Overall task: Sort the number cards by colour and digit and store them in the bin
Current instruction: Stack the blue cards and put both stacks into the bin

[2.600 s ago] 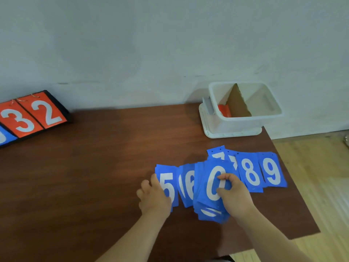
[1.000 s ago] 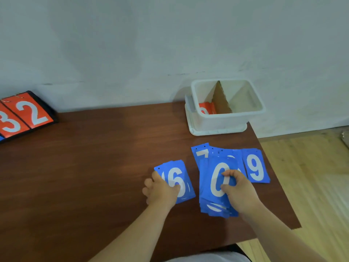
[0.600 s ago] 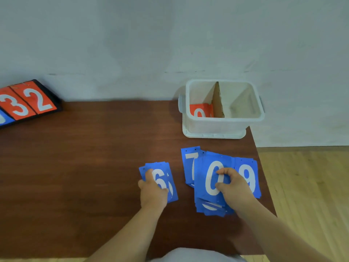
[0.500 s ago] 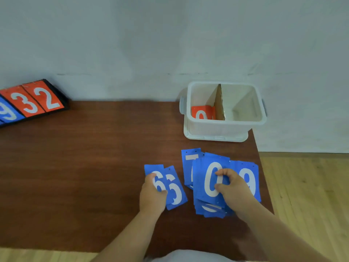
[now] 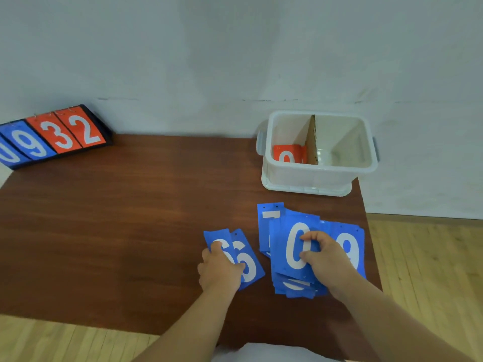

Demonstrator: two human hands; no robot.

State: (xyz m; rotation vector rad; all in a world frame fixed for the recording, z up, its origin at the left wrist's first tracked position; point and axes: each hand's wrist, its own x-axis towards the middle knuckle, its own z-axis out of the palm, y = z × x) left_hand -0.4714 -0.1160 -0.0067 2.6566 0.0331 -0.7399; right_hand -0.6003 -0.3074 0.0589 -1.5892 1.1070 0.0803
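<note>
Two fanned blue 6 cards (image 5: 248, 259) are gripped in the left hand (image 5: 219, 270)'s curled fingers; the blue 0-topped card stack (image 5: 292, 246) is pinched by the right hand (image 5: 324, 259); digits could be mixed should slick cards slip; the white divided plastic bin (image 5: 313, 176) lies beyond both fingertips.

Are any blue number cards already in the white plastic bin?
No, the white plastic bin shows only an orange card, left of its brown cardboard divider.

cards (image 5: 283, 232) before bin (image 5: 308, 176) on table (image 5: 130, 218)
</note>
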